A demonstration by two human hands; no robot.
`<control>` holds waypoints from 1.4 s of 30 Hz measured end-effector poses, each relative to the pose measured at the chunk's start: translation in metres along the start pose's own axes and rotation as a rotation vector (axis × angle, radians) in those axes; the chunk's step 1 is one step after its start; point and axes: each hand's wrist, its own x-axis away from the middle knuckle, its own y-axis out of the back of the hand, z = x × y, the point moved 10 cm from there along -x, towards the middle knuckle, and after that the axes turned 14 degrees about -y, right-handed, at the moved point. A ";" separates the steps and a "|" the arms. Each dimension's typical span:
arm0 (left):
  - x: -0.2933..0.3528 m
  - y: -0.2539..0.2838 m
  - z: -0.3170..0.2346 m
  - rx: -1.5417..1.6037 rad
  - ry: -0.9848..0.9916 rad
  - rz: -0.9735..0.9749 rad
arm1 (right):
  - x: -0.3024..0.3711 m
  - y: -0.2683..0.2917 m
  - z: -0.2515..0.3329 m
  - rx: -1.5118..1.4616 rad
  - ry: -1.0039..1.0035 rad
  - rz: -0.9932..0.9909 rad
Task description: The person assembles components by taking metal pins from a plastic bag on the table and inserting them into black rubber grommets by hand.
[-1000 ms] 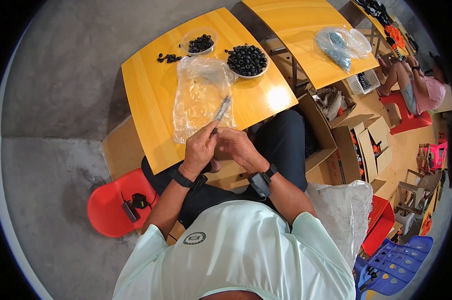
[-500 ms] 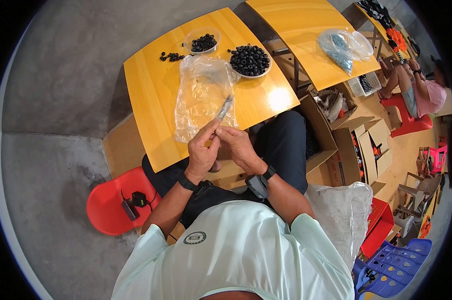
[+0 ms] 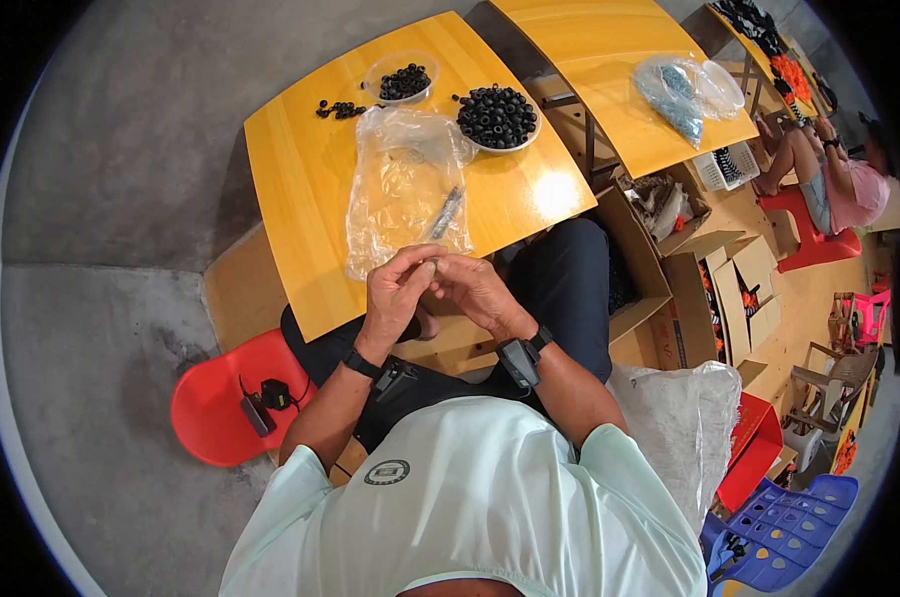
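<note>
Both hands meet just over the front edge of the yellow table [image 3: 296, 229], fingertips pressed together. My left hand [image 3: 394, 298] has thumb and index closed in a pinch. Against it, my right hand [image 3: 478, 294] pinches too, its fingers curled. Whatever sits between the fingertips is small and mostly hidden. Just beyond them, a clear plastic bag [image 3: 378, 199] lies crumpled on the table, with a slim grey, shiny strip-like thing [image 3: 448, 211] on it. Behind the bag are a heaped bowl of black beads [image 3: 498, 117] and a clear tub [image 3: 430, 88] with fewer black beads [image 3: 404, 84].
Loose black beads [image 3: 340, 109] lie left of the tub. Another yellow table [image 3: 569, 40] holds a bag of bluish pieces [image 3: 674, 99]. Open cardboard boxes [image 3: 703, 298] stand to the right. A red stool [image 3: 216, 408] is at left. A person [image 3: 853, 189] sits far right.
My left hand has drawn back slightly from the grey strip, and its index finger has bent in toward the thumb. My right fingertips stay against the left ones.
</note>
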 end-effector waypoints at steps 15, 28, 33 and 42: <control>-0.006 -0.001 -0.021 -0.281 -0.224 0.054 | 0.004 0.001 0.004 0.070 -0.005 -0.071; -0.005 -0.008 -0.021 -0.393 -0.207 0.161 | 0.006 0.004 -0.002 0.103 -0.027 -0.068; -0.002 -0.008 -0.007 -0.152 -0.075 0.129 | 0.006 0.002 -0.003 0.075 0.002 -0.037; -0.017 -0.005 0.006 -0.539 0.016 0.095 | 0.000 -0.011 0.004 0.332 0.100 -0.103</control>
